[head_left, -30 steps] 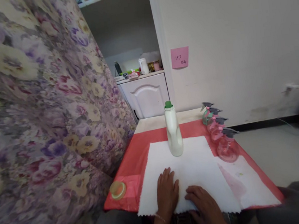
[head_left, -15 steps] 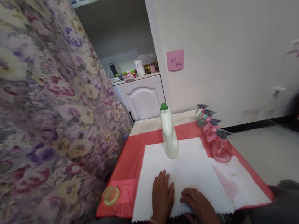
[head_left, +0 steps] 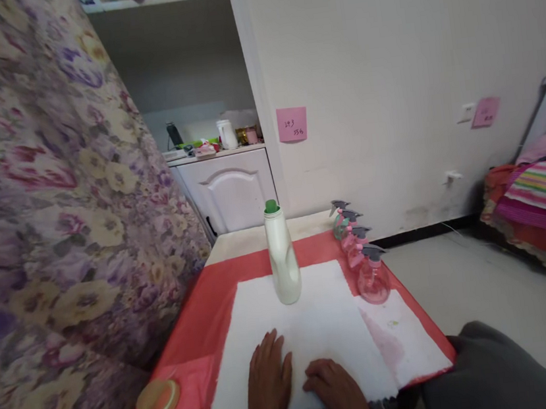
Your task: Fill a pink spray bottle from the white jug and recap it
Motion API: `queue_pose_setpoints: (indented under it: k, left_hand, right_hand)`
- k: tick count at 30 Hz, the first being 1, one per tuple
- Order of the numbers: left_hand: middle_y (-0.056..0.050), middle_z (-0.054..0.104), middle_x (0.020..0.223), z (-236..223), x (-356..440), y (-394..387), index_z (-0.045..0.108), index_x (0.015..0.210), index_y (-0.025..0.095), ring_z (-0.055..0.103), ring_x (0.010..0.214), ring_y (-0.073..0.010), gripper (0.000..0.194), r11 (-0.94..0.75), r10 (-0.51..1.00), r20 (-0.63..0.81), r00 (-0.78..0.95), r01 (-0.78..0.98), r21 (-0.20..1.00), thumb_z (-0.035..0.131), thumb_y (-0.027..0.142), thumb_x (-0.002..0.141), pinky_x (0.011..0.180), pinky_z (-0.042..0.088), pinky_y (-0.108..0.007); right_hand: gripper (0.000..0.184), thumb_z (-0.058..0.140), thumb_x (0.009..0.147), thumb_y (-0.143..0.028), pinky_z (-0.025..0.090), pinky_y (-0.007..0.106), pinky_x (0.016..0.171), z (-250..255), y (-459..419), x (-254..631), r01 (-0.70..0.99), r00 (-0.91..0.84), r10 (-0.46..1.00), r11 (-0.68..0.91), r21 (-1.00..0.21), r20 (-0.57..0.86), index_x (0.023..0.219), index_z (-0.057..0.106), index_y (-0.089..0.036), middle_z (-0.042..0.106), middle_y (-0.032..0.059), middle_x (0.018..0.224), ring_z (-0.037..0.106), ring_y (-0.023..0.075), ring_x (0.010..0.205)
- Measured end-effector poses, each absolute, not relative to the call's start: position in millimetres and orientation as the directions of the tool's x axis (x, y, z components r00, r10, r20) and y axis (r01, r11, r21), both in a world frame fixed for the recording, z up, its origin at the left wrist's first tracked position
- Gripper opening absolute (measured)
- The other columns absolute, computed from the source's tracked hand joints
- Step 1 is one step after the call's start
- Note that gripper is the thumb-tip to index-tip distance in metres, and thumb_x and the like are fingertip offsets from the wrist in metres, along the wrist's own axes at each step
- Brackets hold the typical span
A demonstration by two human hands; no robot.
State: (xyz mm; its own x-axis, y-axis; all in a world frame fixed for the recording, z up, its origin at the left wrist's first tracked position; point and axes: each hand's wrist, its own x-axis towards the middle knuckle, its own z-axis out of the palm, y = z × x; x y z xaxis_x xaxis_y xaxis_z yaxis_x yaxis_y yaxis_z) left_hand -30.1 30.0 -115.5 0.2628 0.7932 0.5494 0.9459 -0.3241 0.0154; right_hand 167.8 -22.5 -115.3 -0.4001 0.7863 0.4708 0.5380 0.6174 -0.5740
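My left hand (head_left: 268, 385) lies flat on the white cloth (head_left: 312, 319), fingers stretched forward and holding nothing. Beside it, my right hand (head_left: 336, 392) rests at the cloth's near edge with its fingers a little bent and apart, also without anything in it. Beyond both hands a pale green-white bottle (head_left: 283, 256) with a built-in handle stands upright on the cloth, touched by neither hand. A green piece (head_left: 271, 206) shows at the bottle's mouth.
Several spray bottles (head_left: 374, 281) stand in a row along the table's right side. A round yellowish lid or jar (head_left: 158, 402) sits on the red tablecloth (head_left: 188, 321) at left. A second whitish cloth (head_left: 409, 337) lies at right. A floral curtain (head_left: 56, 224) hangs close on the left.
The view has turned right, so the scene shifts left and more of the bed shows. Both hands keep their places on the cloth, and the bottle has not moved.
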Motion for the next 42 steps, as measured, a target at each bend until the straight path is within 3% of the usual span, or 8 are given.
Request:
queue_pose_setpoints:
  k: [8, 17, 29, 42]
  left_hand:
    - [-0.012, 0.064, 0.132, -118.5, -32.9, 32.7, 0.061, 0.121, 0.018, 0.058, 0.124, -0.0272, 0.035, -0.335, 0.799, 0.542, 0.261, 0.941, 0.04, 0.05, 0.03, 0.089, 0.101, 0.05, -0.05]
    - [-0.012, 0.066, 0.13, -125.0, -36.6, 37.6, 0.062, 0.12, 0.018, 0.06, 0.121, -0.0279, 0.036, -0.346, 0.76, 0.582, 0.289, 0.938, -0.015, 0.053, 0.032, 0.088, 0.097, 0.053, -0.049]
    - [-0.011, 0.066, 0.128, -124.5, -36.8, 36.9, 0.063, 0.118, 0.019, 0.062, 0.119, -0.0261, 0.034, -0.33, 0.748, 0.59, 0.304, 0.942, -0.068, 0.053, 0.033, 0.088, 0.096, 0.055, -0.047]
    - [-0.011, 0.066, 0.13, -129.5, -38.5, 34.9, 0.063, 0.119, 0.02, 0.061, 0.12, -0.0275, 0.035, -0.347, 0.764, 0.589, 0.262, 0.937, 0.034, 0.054, 0.033, 0.087, 0.097, 0.054, -0.05]
  right_hand:
    - [0.044, 0.066, 0.059, -0.011, 0.048, 0.038, 0.092, -122.2, -18.8, 161.0, 0.569, -0.359, 0.797, 0.599, -0.563, 0.486, 0.101, 0.061, -0.023, 0.064, 0.0068, 0.114, 0.057, 0.0263, 0.106]
    - [0.038, 0.072, 0.065, -0.028, 0.051, 0.036, 0.086, -140.9, -8.8, 160.4, 0.577, -0.393, 0.751, 0.65, -0.494, 0.53, 0.101, 0.06, -0.024, 0.065, 0.0062, 0.11, 0.06, 0.0263, 0.102]
    - [0.039, 0.077, 0.063, -0.038, 0.052, 0.034, 0.078, -162.0, -2.1, 154.9, 0.583, -0.329, 0.708, 0.673, -0.456, 0.625, 0.097, 0.061, -0.026, 0.067, 0.0041, 0.105, 0.063, 0.0253, 0.095]
    - [0.041, 0.066, 0.077, -0.054, 0.054, 0.031, 0.079, -169.4, 5.3, 165.6, 0.583, -0.469, 0.637, 0.744, -0.328, 0.612, 0.106, 0.058, -0.026, 0.066, 0.0046, 0.11, 0.064, 0.0225, 0.097]
